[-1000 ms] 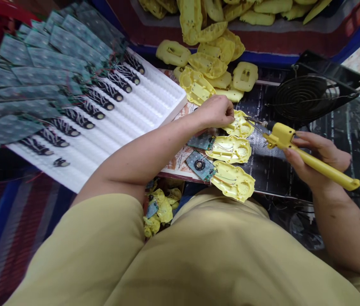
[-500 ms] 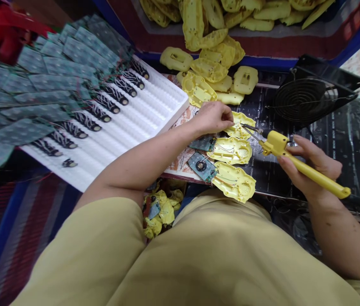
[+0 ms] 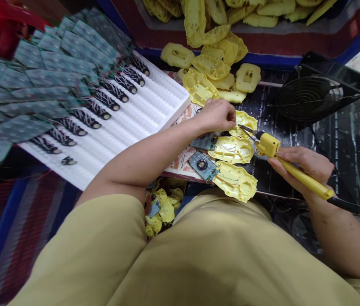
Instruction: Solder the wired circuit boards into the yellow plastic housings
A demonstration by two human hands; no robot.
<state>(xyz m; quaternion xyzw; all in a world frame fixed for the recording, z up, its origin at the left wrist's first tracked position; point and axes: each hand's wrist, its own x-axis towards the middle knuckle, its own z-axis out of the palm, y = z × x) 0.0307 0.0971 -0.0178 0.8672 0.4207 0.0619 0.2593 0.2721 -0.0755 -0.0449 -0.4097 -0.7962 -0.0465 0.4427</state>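
On the black bench (image 3: pixel 356 146): yellow shells (image 3: pixel 235 180); fan (image 3: pixel 307 95)

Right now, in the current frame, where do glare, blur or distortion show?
Head view: pale glare streaks the black mat; head view: the middle shell catches bright highlights; head view: the boards at left look soft; head view: the shirt looks stretched, probably by a wide lens; head view: the yellow tool's tip is too small to judge.

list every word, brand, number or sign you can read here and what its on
"BEN...": repeated in white on the glossy black bench sheet; the remaining letters are too blurred.
Flat green circuit boards: any markings too small to read.
Yellow plastic hand tool, open yellow plastic shells: no readable text.
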